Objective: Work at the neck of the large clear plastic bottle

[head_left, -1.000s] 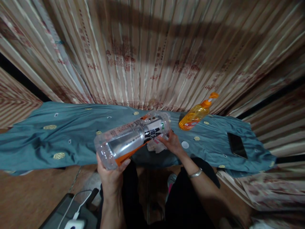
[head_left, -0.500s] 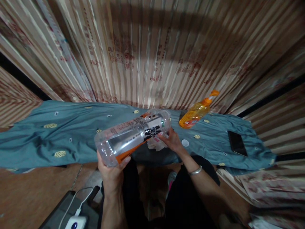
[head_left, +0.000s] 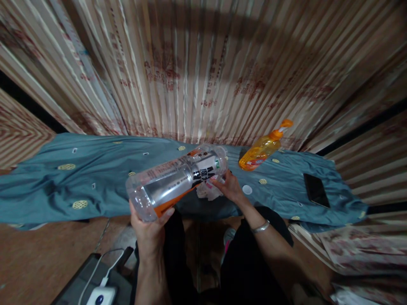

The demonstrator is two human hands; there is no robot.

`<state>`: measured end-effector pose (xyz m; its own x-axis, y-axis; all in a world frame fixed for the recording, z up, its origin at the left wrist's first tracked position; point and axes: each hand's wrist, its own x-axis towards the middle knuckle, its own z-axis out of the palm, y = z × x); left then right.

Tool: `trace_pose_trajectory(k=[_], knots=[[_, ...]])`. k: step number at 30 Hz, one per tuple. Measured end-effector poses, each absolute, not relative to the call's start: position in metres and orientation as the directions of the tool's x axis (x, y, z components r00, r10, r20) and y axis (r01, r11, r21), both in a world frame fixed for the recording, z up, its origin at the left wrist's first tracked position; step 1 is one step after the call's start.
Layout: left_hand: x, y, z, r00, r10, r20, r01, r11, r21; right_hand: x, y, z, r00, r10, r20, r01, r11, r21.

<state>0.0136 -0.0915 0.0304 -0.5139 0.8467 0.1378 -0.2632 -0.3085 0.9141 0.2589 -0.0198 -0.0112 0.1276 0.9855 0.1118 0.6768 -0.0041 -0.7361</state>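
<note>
A large clear plastic bottle [head_left: 171,182] with a silver, black and orange label lies tilted between my hands, above the cloth-covered surface. My left hand [head_left: 149,222] grips its lower left end, thumb along the underside. Around the right end, my right hand [head_left: 230,186] is closed, with part of its fingers hidden behind the bottle. Just below that end, a crumpled whitish tissue or wrapper [head_left: 210,191] shows near my right fingers; whether I touch it I cannot tell. The bottle looks see-through, with no liquid visible.
An orange pump bottle of yellow-orange liquid [head_left: 259,152] stands to the right, beyond a small white round cap [head_left: 247,189]. Farther right lies a black phone-like slab [head_left: 316,190]. Teal cloth [head_left: 104,186] covers the bench. A white device with a cable [head_left: 101,295] sits lower left.
</note>
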Motion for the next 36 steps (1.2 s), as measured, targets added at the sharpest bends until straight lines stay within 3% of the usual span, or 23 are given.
trace_pose_trajectory(k=[30, 36], knots=[[0.0145, -0.0894, 0.0340, -0.510, 0.859, 0.044, -0.420, -0.293, 0.859, 0.2581, -0.0187, -0.0072, 0.130, 0.988, 0.085, 0.689, -0.028, -0.725], [0.0130, -0.0894, 0.0288, -0.501, 0.860, 0.094, -0.340, -0.296, 0.893, 0.2586, -0.0190, -0.0093, 0.129, 0.986, 0.103, 0.689, -0.014, -0.725]])
